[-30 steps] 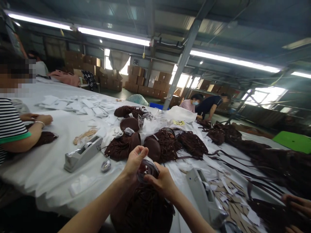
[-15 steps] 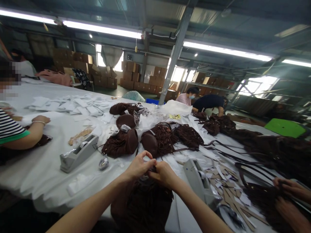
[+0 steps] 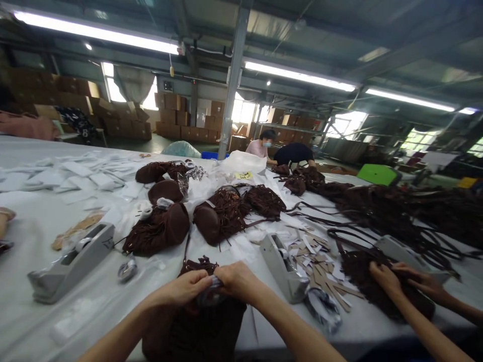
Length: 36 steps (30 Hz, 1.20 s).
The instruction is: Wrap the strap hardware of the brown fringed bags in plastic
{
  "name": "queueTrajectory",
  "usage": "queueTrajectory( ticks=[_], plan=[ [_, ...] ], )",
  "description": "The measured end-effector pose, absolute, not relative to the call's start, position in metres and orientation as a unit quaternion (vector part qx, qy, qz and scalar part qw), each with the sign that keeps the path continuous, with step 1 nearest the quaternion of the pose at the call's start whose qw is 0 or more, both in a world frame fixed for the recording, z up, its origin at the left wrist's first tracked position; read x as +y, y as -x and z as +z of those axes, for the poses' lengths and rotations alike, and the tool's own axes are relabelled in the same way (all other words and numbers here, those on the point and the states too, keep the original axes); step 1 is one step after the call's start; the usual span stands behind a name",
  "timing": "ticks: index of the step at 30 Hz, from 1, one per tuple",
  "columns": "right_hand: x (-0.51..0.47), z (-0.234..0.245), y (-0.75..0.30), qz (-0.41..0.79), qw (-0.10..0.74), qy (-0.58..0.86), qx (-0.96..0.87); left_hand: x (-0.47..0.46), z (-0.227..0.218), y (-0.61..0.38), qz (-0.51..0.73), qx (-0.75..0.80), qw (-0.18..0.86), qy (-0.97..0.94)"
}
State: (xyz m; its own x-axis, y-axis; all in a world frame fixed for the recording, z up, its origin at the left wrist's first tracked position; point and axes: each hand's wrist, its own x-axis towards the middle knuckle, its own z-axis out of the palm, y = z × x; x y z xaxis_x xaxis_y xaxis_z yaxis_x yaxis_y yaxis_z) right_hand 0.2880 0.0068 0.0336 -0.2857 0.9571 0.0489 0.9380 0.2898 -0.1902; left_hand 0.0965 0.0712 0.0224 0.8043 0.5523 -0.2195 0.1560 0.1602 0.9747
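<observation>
My left hand (image 3: 187,287) and my right hand (image 3: 237,279) meet at the near table edge, both closed on a small crumpled clear wrapper (image 3: 210,295). Below them lies a dark brown fringed bag (image 3: 199,327), with its top poking up behind my fingers. What else sits inside my fingers is hidden.
A grey tape dispenser (image 3: 68,264) lies to the left, a second one (image 3: 281,266) to the right. Brown fringed bags (image 3: 162,229) are piled mid-table among white papers (image 3: 86,173). A co-worker's hands (image 3: 400,281) handle a brown bag at the right. Two people bend over the far end (image 3: 279,151).
My hands have dropped from chest height onto the bag and drawn together over the wrapper. The view has swung right, so the striped-shirt person has left the frame and the right co-worker's hands show.
</observation>
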Motion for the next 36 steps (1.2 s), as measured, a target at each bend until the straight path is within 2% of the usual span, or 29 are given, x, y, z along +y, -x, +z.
queueTrajectory(
  ticks=[6, 9, 13, 19, 27, 31, 36],
  plan=[
    [0.004, 0.026, -0.290, 0.019, 0.072, 0.574, -0.815, 0.054, 0.004, -0.099, 0.237, 0.277, 0.636, -0.680],
    [-0.001, 0.023, -0.292, -0.002, 0.085, 0.581, -0.809, 0.054, -0.001, -0.106, 0.257, 0.264, 0.631, -0.683],
    [-0.005, 0.019, -0.293, -0.025, 0.121, 0.577, -0.807, 0.054, 0.004, -0.108, 0.194, 0.244, 0.702, -0.640],
    [-0.008, 0.010, -0.291, -0.041, 0.122, 0.546, -0.828, 0.050, 0.002, -0.097, 0.097, 0.182, 0.840, -0.502],
    [-0.007, 0.009, -0.288, -0.048, 0.216, 0.521, -0.824, 0.047, -0.010, -0.092, 0.143, 0.112, 0.909, -0.376],
    [-0.012, 0.007, -0.290, -0.006, 0.232, 0.557, -0.797, 0.046, -0.003, -0.094, 0.149, 0.085, 0.866, -0.470],
    [-0.014, 0.006, -0.286, 0.041, 0.245, 0.597, -0.762, 0.043, 0.008, -0.093, 0.196, 0.169, 0.735, -0.627]
  ],
)
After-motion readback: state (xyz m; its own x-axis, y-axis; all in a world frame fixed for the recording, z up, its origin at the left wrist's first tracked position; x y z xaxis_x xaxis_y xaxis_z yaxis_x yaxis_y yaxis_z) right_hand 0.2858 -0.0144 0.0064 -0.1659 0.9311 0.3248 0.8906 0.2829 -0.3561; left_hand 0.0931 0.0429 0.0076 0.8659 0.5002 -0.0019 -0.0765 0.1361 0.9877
